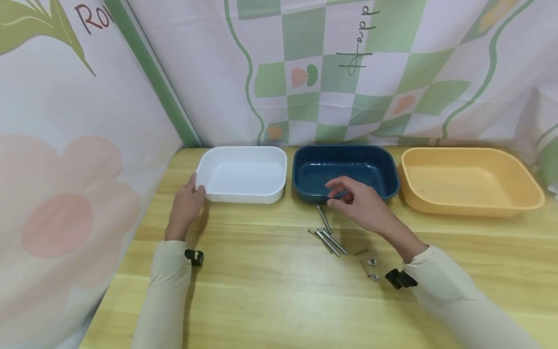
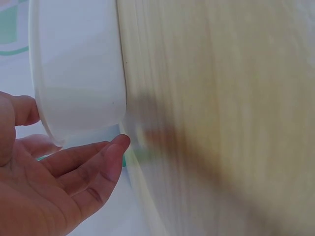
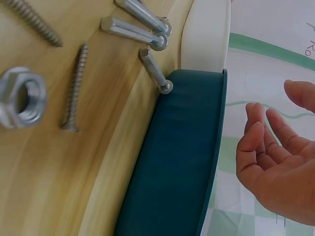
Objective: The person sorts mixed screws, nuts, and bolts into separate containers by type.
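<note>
My left hand (image 1: 185,206) is at the left end of a white plastic tray (image 1: 241,198), thumb and forefinger pinching its rim at the near corner. In the left wrist view the other fingers (image 2: 91,179) stretch out below the tray wall. My right hand (image 1: 359,203) hovers over the near rim of a dark blue tray (image 1: 314,191), fingers loosely bent, thumb apart and nothing held. Just below it, a metal bolt (image 1: 323,219) lies close against the blue tray, beside a small pile of bolts (image 1: 331,243).
Toward my right wrist lie two hex nuts (image 1: 372,262) and thin screws (image 3: 75,91) on the wooden table (image 1: 261,281). A yellow tray (image 1: 471,206) stands right of the blue one. Behind the row hangs a patterned cloth (image 1: 340,106).
</note>
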The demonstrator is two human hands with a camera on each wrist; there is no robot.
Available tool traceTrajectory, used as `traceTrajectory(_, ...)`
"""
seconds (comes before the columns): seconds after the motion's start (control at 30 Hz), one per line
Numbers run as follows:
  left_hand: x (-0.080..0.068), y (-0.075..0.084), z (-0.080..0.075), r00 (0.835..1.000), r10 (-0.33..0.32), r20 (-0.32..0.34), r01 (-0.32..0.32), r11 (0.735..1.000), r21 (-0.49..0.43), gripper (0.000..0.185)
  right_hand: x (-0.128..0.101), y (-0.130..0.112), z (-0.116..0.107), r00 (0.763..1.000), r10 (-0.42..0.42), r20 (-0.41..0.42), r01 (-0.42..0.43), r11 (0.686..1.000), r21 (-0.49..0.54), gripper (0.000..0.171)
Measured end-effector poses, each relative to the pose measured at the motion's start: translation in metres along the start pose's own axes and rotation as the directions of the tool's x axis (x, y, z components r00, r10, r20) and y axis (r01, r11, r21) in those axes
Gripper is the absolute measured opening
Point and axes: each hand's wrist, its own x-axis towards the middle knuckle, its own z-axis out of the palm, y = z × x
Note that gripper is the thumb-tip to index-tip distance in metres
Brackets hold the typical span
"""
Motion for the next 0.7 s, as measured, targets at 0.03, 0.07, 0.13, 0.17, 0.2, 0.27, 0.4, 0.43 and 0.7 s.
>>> traceTrajectory(0.03, 0.0, 0.0, 0.0, 1.0, -0.001, 0.001, 0.001, 1.0, 0.001, 0.063, -0.001, 0.001, -0.001, 1.0, 0.007, 0.002, -0.007, 1.0, 0.002, 0.034)
traceTrajectory(0.07, 0.0, 0.0, 0.0, 1.0, -0.001, 0.002, 0.001, 1.0, 0.002, 0.063, -0.002, 0.002, -0.001, 1.0, 0.014, 0.002, -0.014, 1.0, 0.004, 0.035)
traceTrajectory(0.13, 0.0, 0.0, 0.0, 1.0, -0.005, 0.005, 0.005, 1.0, 0.002, 0.063, -0.005, 0.005, -0.003, 1.0, 0.03, 0.005, -0.03, 1.0, 0.002, 0.036)
traceTrajectory(0.17, 0.0, -0.001, 0.0, 1.0, -0.008, 0.004, 0.008, 1.0, 0.001, 0.063, -0.006, 0.006, -0.004, 0.999, 0.037, 0.007, -0.037, 0.999, 0.002, 0.037)
traceTrajectory(0.2, 0.001, -0.001, 0.0, 1.0, -0.011, 0.007, 0.011, 1.0, 0.001, 0.063, -0.007, 0.008, -0.005, 0.999, 0.044, 0.007, -0.044, 0.999, 0.0, 0.038)
traceTrajectory(0.27, 0.001, -0.001, 0.0, 1.0, -0.02, 0.011, 0.02, 1.0, -0.005, 0.063, -0.01, 0.01, -0.006, 0.999, 0.053, 0.007, -0.053, 0.999, 0.005, 0.041)
traceTrajectory(0.4, 0.001, -0.002, 0.001, 1.0, -0.009, 0.002, 0.009, 1.0, -0.019, 0.063, -0.016, 0.015, -0.01, 0.998, 0.06, 0.014, -0.06, 0.997, 0.053, 0.045)
traceTrajectory(0.43, 0.002, -0.002, 0.001, 1.0, -0.001, -0.003, 0.001, 1.0, -0.022, 0.063, -0.018, 0.016, -0.011, 0.998, 0.06, 0.016, -0.061, 0.995, 0.073, 0.046)
traceTrajectory(0.7, 0.003, -0.005, 0.002, 1.0, 0.012, -0.013, -0.012, 1.0, -0.026, 0.063, -0.029, 0.027, -0.014, 0.996, 0.069, 0.047, -0.075, 0.987, 0.142, 0.044)
